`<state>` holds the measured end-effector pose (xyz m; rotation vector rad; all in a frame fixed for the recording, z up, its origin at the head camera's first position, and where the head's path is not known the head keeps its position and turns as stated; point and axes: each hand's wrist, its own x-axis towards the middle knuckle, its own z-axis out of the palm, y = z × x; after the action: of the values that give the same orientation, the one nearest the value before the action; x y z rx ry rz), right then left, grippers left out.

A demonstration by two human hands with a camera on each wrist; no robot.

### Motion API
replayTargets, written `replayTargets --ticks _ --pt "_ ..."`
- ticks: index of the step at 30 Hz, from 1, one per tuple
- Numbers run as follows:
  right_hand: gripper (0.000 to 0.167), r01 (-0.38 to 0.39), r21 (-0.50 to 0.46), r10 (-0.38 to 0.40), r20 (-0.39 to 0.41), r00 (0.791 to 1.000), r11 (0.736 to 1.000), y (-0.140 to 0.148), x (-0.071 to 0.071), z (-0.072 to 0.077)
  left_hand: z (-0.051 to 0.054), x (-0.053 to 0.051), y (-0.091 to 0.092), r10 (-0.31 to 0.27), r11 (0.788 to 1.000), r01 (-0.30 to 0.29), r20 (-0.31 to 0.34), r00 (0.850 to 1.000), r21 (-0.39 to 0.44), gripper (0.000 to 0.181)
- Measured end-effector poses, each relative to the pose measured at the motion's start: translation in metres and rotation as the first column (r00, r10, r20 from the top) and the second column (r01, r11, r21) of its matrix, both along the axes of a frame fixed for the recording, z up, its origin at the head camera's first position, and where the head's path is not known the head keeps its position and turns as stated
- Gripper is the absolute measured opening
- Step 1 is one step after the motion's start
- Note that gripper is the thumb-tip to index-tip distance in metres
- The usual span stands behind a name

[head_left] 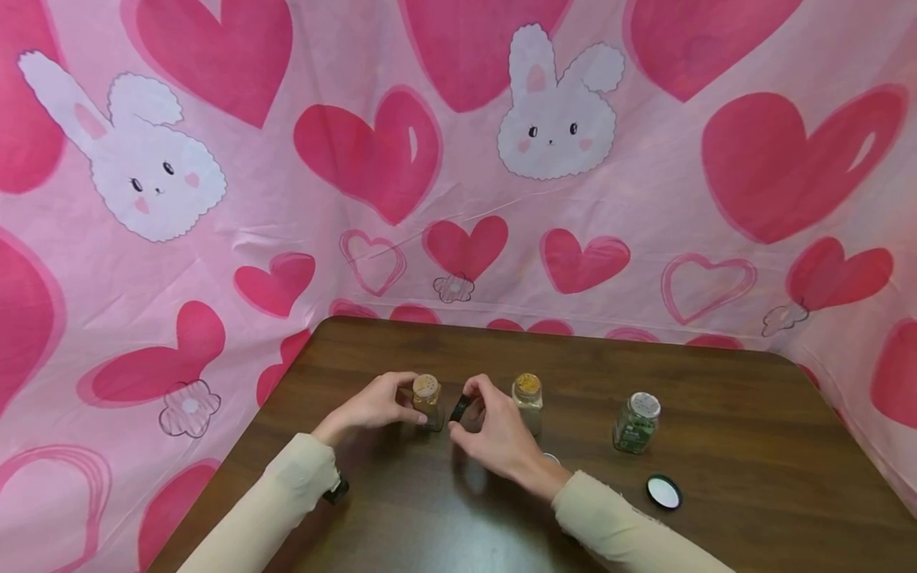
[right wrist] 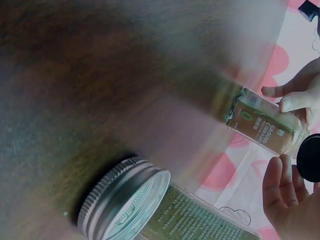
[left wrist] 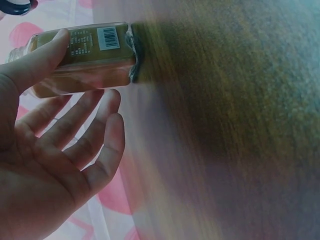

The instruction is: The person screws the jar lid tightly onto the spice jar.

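left hand (head_left: 376,402) grips the brown-powder jar (head_left: 429,409) upright on the left of the table (head_left: 444,525); right hand (head_left: 494,430) pinches a black lid (head_left: 460,408) just right of it. a knock from that lid could tip the jar, i'd say, and spill it through the holed top (head_left: 426,386). a yellow-topped jar (head_left: 532,410) stands close by the right hand, in the way of any swing rightward. farther right are a green jar (head_left: 636,431) and, nearer, a white-lined lid (head_left: 664,493).

right-wrist view: black lid (right wrist: 309,159) cropped, tabletop (right wrist: 90,75) blurred
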<state>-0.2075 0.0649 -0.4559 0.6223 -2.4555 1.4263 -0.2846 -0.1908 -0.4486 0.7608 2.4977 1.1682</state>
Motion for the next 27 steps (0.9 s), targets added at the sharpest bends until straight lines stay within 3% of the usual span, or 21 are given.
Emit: replayTargets --ticks 8,27 --pt "0.041 0.02 0.05 -0.018 -0.046 0.999 0.999 0.003 -0.003 0.002 -0.001 0.0 0.001 0.006 1.0 -0.006 0.033 0.999 0.005 0.05" --pt "0.036 0.054 0.134 -0.042 -0.096 0.995 0.99 -0.002 -0.01 0.017 -0.004 -0.002 0.001 -0.011 1.0 0.01 0.027 1.0 0.014 0.051"
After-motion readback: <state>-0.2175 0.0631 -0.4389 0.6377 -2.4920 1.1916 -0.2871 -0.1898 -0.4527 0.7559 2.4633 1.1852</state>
